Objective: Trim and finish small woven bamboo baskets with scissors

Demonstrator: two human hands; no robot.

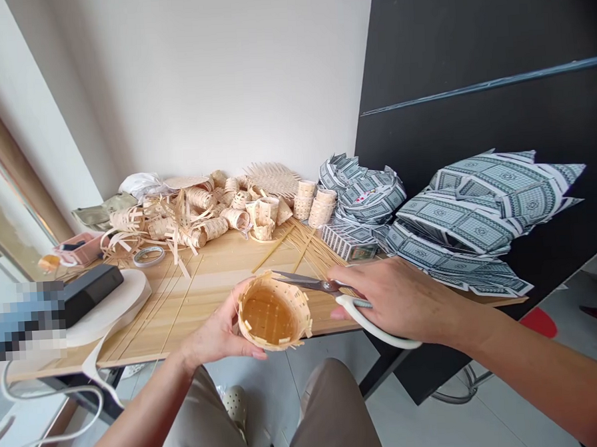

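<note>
A small round woven bamboo basket is tilted with its open mouth toward me, over the table's front edge. My left hand grips it from the left side, thumb below and fingers behind the wall. Short strip ends stick out around its rim. My right hand is closed on the white handles of a pair of scissors. The dark blades point left and reach the basket's upper rim. Whether they touch a strip end I cannot tell.
Woven baskets and loose strips are heaped along the wall. Stacked small baskets and folded patterned card pieces stand to the right. A tape roll, a pink tray and a large white strip roll lie left on the wooden table.
</note>
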